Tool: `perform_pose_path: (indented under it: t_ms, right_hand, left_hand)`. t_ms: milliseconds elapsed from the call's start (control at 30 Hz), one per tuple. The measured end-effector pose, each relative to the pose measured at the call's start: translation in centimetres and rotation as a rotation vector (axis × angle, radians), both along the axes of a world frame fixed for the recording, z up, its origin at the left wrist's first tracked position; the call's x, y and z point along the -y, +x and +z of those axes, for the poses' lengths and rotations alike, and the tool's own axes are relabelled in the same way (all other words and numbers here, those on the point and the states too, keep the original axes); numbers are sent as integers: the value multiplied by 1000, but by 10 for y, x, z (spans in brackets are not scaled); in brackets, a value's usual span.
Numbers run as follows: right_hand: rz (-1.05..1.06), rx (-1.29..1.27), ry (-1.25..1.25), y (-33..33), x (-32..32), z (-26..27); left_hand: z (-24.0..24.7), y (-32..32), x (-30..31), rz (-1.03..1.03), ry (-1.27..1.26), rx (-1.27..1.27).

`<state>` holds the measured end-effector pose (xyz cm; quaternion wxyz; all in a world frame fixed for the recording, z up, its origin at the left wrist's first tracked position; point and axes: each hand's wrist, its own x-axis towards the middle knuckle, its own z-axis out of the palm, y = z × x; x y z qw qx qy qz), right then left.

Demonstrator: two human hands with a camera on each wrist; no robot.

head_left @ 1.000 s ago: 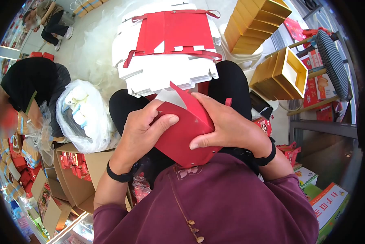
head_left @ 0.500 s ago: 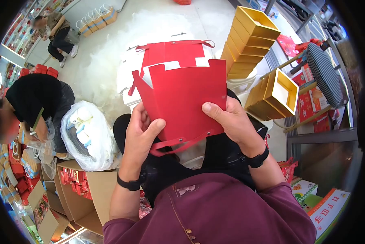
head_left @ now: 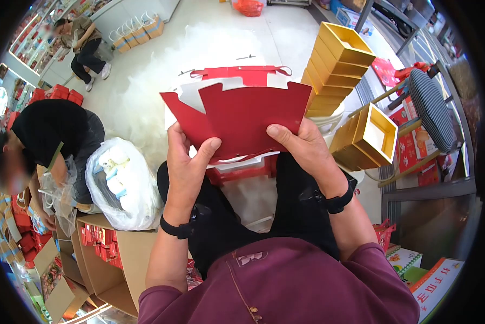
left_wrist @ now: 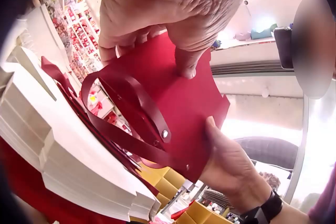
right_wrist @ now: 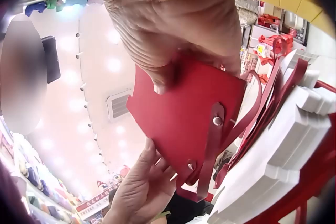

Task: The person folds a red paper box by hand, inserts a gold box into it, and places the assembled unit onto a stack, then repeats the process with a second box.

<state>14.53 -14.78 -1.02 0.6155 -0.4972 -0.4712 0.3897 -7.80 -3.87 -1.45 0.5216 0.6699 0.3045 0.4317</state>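
A red folded card piece (head_left: 253, 116) with notched upper edges is held up above the lap. My left hand (head_left: 191, 156) pinches its left side, thumb on the near face and fingers behind. On its right side my right hand (head_left: 307, 148) grips it the same way. In the left wrist view, a dark red strap (left_wrist: 126, 140) with a metal rivet loops from the red card piece (left_wrist: 163, 92). White stacked card (right_wrist: 278, 155) stands beside the piece in the right wrist view. The head view mostly hides that stack behind the held piece.
Gold boxes (head_left: 337, 65) are stacked at the right, with more gold boxes (head_left: 361, 135) lying tilted nearer. A striped stool (head_left: 430, 108) stands beyond them. At left are a clear plastic bag (head_left: 125, 189), an open cardboard box (head_left: 110, 275) and a person in black (head_left: 53, 129) bending over.
The red piece has swung from a tilted pose near the chest to upright, farther out, then tipped so its strap edge is mostly hidden. Both hands keep hold. The head view has shifted.
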Motion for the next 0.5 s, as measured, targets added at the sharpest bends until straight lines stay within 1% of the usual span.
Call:
perform_pose_path:
  t_ms: [100,200,300,333,433,500]
  right_hand:
    - [-61,117,2,4,-11,-1]
    - [-10,63,101,-3,-26,-17]
    - [-53,191,71,-11,-30,-14]
    - [-17,137,18,-12,-30,-11]
    - [-22,-149,147,-21,-33,-1]
    - [-14,-216,129,-17,-37,0]
  left_hand:
    - [4,5,-8,-50,13,105]
    - [11,13,-6,-95,-51,150]
    - [16,22,-8,-98,-78,278]
    - [16,25,-10,-83,-53,258]
    - [16,33,-9,-39,-114,302]
    - [12,38,-8,-18,-110,281]
